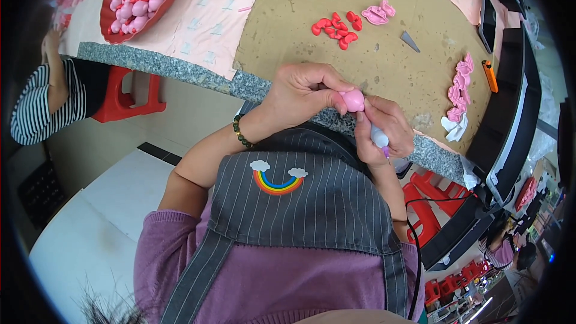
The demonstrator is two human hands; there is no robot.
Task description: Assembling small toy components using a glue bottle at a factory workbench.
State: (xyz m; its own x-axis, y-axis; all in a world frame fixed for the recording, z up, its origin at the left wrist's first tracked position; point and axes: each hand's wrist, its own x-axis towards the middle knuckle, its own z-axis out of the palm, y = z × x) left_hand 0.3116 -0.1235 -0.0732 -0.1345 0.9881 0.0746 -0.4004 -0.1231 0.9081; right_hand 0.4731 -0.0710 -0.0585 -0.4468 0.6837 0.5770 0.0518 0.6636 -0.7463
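Over the front edge of the table, my left hand [307, 95] pinches a glossy pink rounded toy part [353, 101] between thumb and fingers. My right hand [391, 127] meets it from the other side, its thumb and fingertips against the part. Tucked in that right palm is a small white needle-tip bottle [379, 137], its purple tip pointing down toward me. Beyond my hands lie several small red pieces [343, 35] in a loose cluster, with pink molded pieces [378, 13] beside them.
A red scalloped bowl [107, 23] of pink and red parts stands far left. At right are a grey pointed blade [410, 41], a row of pink pieces [461, 89], an orange utility knife [490, 77] and a dark phone [486, 23]. A person in a striped top [55, 105] is at left, near a red stool [129, 102].
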